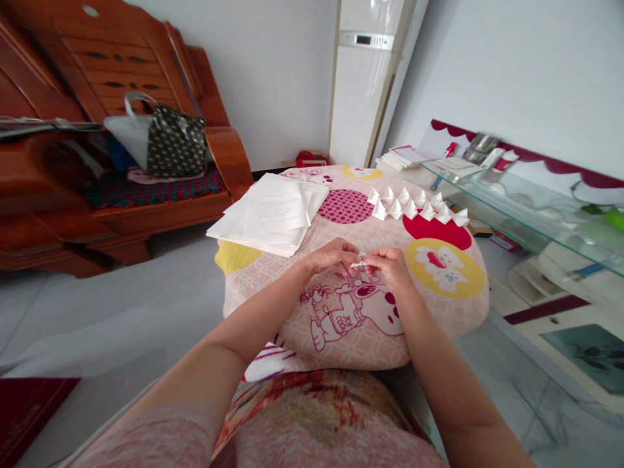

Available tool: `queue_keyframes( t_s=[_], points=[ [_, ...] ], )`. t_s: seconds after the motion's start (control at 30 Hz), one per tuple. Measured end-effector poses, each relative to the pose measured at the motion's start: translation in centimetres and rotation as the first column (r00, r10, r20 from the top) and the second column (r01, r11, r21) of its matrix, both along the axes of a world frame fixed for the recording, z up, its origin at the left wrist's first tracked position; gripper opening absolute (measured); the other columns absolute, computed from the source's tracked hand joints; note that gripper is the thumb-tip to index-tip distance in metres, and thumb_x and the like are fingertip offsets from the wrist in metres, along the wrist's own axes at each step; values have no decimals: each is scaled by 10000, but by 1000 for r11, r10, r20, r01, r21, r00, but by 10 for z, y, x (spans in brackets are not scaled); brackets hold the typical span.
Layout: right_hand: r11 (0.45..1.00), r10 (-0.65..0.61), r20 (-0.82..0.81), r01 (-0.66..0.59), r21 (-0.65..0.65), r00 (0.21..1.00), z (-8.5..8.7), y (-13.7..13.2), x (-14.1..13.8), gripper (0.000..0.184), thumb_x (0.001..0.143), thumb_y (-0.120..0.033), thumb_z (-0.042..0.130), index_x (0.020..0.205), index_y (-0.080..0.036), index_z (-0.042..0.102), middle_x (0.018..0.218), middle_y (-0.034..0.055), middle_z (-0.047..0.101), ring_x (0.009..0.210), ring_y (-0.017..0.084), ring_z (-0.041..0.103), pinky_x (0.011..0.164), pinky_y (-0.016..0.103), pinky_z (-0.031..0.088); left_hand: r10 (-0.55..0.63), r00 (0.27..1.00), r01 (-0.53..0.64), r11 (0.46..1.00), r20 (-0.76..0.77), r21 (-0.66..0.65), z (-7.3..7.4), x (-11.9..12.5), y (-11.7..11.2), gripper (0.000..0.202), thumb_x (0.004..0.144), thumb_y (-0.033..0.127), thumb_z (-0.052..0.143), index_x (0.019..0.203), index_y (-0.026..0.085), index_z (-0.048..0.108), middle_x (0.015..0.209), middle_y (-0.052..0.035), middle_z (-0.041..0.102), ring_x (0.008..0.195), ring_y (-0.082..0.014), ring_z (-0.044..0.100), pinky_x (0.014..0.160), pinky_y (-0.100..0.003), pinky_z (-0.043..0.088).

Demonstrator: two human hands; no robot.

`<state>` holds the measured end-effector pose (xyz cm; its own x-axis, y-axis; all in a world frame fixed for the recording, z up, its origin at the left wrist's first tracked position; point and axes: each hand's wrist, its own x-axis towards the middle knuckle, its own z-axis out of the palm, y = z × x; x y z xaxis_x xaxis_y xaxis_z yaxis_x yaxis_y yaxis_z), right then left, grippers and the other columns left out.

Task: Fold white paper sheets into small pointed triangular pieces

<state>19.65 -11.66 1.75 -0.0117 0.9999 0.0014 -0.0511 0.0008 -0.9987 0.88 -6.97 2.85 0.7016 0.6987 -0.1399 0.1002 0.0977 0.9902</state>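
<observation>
My left hand (331, 255) and my right hand (390, 266) meet over a pink cartoon-printed cushioned surface (453, 312). Both pinch a small folded white paper piece (358, 263) between their fingertips. Beyond the hands, several small folded white paper triangles (414, 207) lie in rows on the surface. To the far left of them rests a stack of white paper sheets (273, 214).
A wooden bench (121, 208) with a dotted bag (168, 140) stands at the left. A tall white air conditioner (363, 84) is at the back wall. A glass-topped table (536, 208) with bottles and papers runs along the right. Grey floor (121, 305) lies left.
</observation>
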Motion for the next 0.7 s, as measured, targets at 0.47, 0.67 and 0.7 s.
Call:
queue_keyframes(
  t_s=[0.47,0.67,0.7],
  points=[
    [999,-7,-78,4,-33,997,-2,2,2,251,588,-374,821,565,-172,673,469,20,619,386,119,527,395,242,408,21,1000,-18,989,-19,147,-7,8,-3,209,823,286,739,739,109,665,574,6,613,485,-79,562,473,-178,449],
    [998,-34,-16,35,45,999,-3,2,2,320,658,-443,824,587,-178,659,466,6,605,389,109,504,403,237,398,77,997,-70,957,-12,282,-8,8,-1,400,819,414,723,590,154,523,487,53,490,430,-46,399,435,-179,283],
    [997,-30,7,30,66,1000,-3,1,2,332,683,-460,818,602,-179,661,472,5,607,398,110,508,409,236,401,78,997,-72,945,-5,320,-8,7,-1,422,818,439,716,580,157,512,481,58,472,435,-44,372,438,-184,257]
  ],
)
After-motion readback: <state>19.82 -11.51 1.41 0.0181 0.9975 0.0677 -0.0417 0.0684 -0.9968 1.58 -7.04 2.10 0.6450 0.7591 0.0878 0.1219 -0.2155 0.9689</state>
